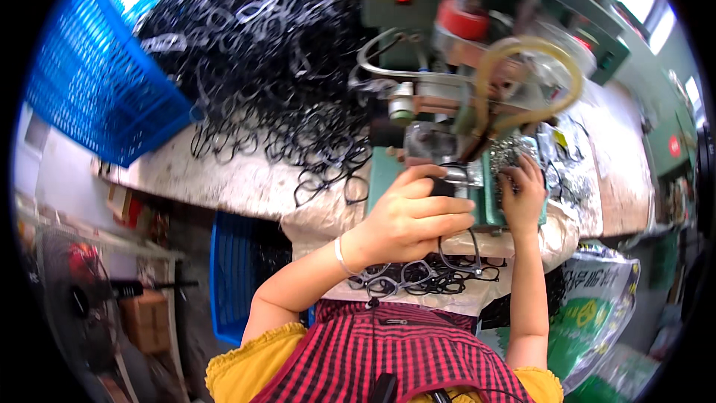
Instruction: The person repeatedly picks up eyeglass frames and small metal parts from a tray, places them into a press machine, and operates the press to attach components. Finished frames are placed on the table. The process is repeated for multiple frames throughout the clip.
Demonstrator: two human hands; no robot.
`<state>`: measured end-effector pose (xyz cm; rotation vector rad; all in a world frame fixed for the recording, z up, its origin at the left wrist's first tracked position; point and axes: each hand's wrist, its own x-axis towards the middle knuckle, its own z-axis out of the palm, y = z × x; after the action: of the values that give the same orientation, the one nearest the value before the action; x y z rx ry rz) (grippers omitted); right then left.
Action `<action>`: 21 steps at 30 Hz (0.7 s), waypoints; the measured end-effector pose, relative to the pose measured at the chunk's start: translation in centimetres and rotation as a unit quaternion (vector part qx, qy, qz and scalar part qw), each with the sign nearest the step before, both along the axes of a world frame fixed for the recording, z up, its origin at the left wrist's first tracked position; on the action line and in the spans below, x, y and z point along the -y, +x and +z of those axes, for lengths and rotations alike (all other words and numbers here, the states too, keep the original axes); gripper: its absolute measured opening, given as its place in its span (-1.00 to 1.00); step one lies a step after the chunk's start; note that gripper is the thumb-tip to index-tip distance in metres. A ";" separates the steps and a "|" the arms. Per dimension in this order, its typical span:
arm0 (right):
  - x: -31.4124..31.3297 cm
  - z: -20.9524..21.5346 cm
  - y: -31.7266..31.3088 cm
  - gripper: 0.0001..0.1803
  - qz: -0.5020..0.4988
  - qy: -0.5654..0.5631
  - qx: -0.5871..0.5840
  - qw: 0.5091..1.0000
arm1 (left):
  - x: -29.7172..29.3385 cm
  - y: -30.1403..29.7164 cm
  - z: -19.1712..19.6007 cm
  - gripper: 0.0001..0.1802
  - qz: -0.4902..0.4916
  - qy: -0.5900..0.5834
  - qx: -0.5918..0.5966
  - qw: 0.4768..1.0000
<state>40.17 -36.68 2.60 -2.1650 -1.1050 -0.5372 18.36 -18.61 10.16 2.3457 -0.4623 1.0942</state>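
Note:
My left hand is closed around a black eyeglass frame, holding it at the work head of a green bench machine. Part of that frame is hidden behind the fingers. To the right, my right hand dips its bent fingertips into a green tray of small shiny metal parts. Whatever those fingertips pinch is too small to make out. Below my left hand, more dark eyeglass frames lie on brown paper over my lap.
A large heap of black and clear eyeglass frames covers the table's far left, beside a tilted blue basket. Hoses and a yellowish tube hang around the machine. A blue crate stands below left; a printed sack lies below right.

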 end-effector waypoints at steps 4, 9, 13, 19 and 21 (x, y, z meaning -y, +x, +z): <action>1.1 -1.5 0.9 -0.79 -0.036 0.068 -0.114 0.990 | -1.0 -0.5 -4.1 -0.62 0.156 -0.084 0.131 0.975; 1.2 -1.8 0.5 -0.81 -0.021 0.111 -0.177 0.978 | -9.0 4.2 -3.4 -0.49 0.378 -0.279 0.129 0.873; 0.4 -0.9 -0.1 -0.85 -0.012 0.153 -0.231 0.961 | -11.3 6.9 -4.5 -0.46 0.370 -0.297 0.057 0.879; 0.4 -1.4 -0.4 -0.84 -0.013 0.231 -0.274 0.933 | -11.5 8.3 -4.3 -0.51 0.383 -0.308 0.072 0.868; 0.6 -1.4 -0.7 -0.84 -0.029 0.228 -0.293 0.928 | -11.6 8.1 -4.7 -0.46 0.398 -0.279 0.105 0.868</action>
<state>39.50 -37.33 1.25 -1.7698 -0.5229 -0.1245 26.43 -7.05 5.48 1.8836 0.7542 1.5756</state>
